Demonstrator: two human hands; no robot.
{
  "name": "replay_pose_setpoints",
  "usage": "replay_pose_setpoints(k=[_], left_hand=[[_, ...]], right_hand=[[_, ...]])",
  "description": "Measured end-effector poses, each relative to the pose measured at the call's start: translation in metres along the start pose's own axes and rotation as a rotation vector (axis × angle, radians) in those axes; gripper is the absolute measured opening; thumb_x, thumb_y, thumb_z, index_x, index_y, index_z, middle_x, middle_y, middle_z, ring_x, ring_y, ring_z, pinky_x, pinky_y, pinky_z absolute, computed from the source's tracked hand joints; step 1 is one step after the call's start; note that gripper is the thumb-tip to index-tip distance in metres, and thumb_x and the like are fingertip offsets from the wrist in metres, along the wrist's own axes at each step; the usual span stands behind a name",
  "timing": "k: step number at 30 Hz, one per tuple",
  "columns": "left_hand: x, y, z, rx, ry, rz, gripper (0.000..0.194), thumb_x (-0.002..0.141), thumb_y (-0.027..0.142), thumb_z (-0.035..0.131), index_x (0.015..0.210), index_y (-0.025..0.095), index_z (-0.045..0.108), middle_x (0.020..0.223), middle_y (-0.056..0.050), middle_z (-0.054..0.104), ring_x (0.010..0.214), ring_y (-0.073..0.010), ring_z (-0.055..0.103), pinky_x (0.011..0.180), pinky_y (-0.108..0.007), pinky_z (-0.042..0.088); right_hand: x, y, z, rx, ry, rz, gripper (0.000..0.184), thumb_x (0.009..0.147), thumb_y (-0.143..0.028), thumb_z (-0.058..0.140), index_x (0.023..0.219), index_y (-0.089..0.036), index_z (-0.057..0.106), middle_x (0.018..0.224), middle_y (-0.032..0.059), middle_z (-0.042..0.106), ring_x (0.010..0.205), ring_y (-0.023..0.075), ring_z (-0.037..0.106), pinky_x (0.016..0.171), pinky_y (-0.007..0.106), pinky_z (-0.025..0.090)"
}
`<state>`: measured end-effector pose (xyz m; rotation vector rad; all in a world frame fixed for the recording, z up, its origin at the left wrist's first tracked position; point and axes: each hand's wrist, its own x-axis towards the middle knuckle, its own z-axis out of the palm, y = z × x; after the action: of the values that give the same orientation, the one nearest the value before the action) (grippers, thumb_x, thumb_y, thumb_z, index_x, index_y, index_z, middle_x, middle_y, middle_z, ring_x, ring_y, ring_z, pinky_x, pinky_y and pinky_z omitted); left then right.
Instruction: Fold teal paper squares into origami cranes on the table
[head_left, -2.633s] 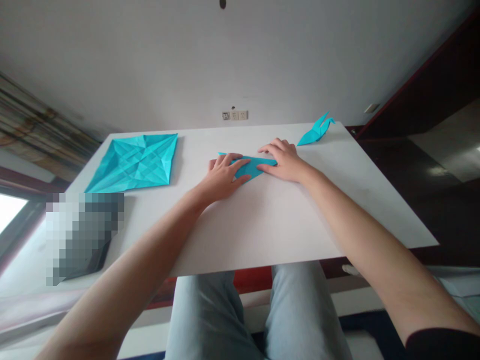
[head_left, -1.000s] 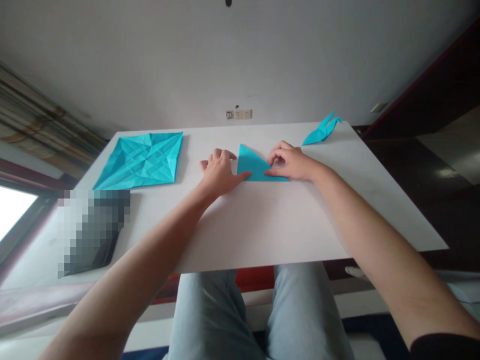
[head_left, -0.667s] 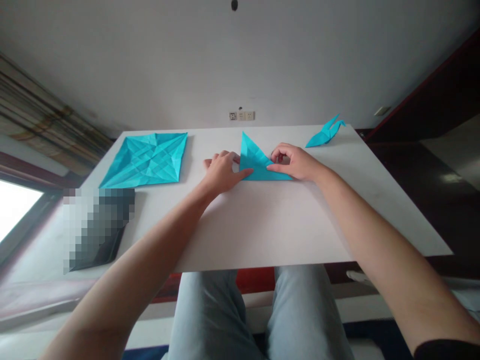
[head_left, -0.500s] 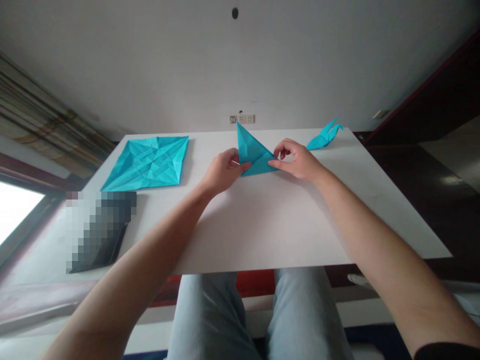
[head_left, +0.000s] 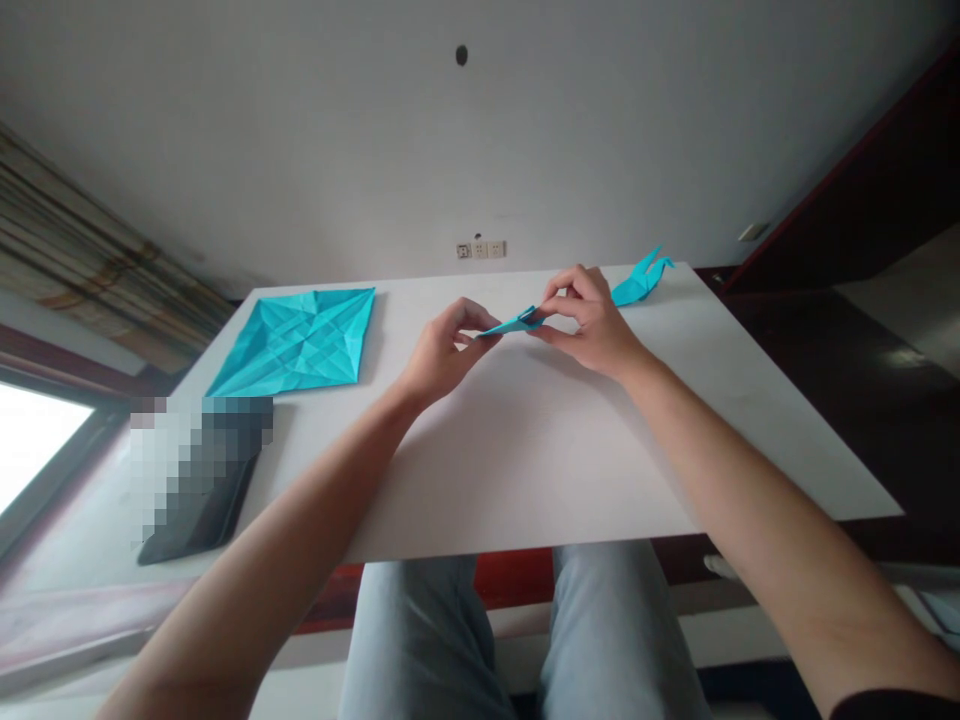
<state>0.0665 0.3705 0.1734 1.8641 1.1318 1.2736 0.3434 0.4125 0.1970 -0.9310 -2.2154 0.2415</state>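
The left hand (head_left: 441, 352) and right hand (head_left: 598, 322) pinch the folded blue paper (head_left: 516, 325), tipped from tall triangle to thin edge, so the folding seems unfinished.

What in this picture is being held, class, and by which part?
Folded turquoise paper: the left grip pinches its left end, the right grip its right end.

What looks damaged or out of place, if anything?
No spill shows on the white table. The oddest mark is a dark spot high on the plain wall. The black slab at left is partly pixelated, so its condition is unclear.
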Motion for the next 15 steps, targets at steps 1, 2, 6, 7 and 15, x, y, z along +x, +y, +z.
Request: replay_pose_setpoints(k=[1, 2, 6, 7, 15], left_hand=[[0.0004, 0.0003, 0.0001, 0.008, 0.014, -0.007, 0.033, 0.104, 0.053, 0.086, 0.107, 0.024, 0.072, 0.113, -0.007, 0.087, 0.109, -0.0236, 0.081, 0.089, -0.033, 0.058], [0.0011, 0.0002, 0.0004, 0.002, 0.033, -0.022, 0.037, 0.104, 0.058, 0.085, 0.108, 0.024, 0.072, 0.109, -0.007, 0.086, 0.107, -0.0233, 0.081, 0.086, -0.032, 0.057], [0.0052, -0.0004, 0.0022, -0.118, 0.050, -0.121, 0.062, 0.107, 0.084, 0.070, 0.112, 0.023, 0.073, 0.106, -0.007, 0.085, 0.090, -0.0206, 0.084, 0.072, -0.029, 0.056], [0.0059, 0.0001, 0.0026, -0.147, 0.039, -0.136, 0.067, 0.107, 0.089, 0.067, 0.112, 0.022, 0.073, 0.108, -0.008, 0.086, 0.083, -0.0193, 0.083, 0.069, -0.029, 0.056], [0.0038, 0.0092, 0.0034, -0.356, -0.010, -0.178, 0.074, 0.100, 0.092, 0.076, 0.116, 0.020, 0.084, 0.113, -0.010, 0.089, 0.095, -0.0249, 0.089, 0.086, -0.034, 0.068]], right_hand=[[0.0002, -0.0003, 0.0003, 0.005, 0.003, 0.012, 0.022, 0.107, -0.054, 0.080, 0.111, -0.035, 0.090, 0.129, 0.0119, 0.070, 0.123, 0.0400, 0.063, 0.121, 0.070, 0.052], [0.0007, 0.0000, 0.0007, 0.022, 0.017, 0.022, 0.025, 0.108, -0.057, 0.079, 0.110, -0.034, 0.089, 0.129, 0.0125, 0.069, 0.124, 0.0403, 0.064, 0.121, 0.070, 0.053], [0.0038, 0.0032, 0.0017, 0.153, 0.115, 0.078, 0.051, 0.104, -0.080, 0.076, 0.111, -0.031, 0.088, 0.131, 0.0140, 0.069, 0.125, 0.0385, 0.068, 0.113, 0.062, 0.061], [0.0045, 0.0035, 0.0017, 0.187, 0.133, 0.095, 0.058, 0.101, -0.086, 0.076, 0.111, -0.030, 0.087, 0.131, 0.0137, 0.069, 0.123, 0.0377, 0.069, 0.110, 0.059, 0.062], [0.0018, 0.0013, 0.0079, 0.361, 0.067, 0.110, 0.068, 0.089, -0.098, 0.080, 0.107, -0.033, 0.087, 0.156, 0.0113, 0.069, 0.151, 0.0402, 0.064, 0.128, 0.060, 0.055]])
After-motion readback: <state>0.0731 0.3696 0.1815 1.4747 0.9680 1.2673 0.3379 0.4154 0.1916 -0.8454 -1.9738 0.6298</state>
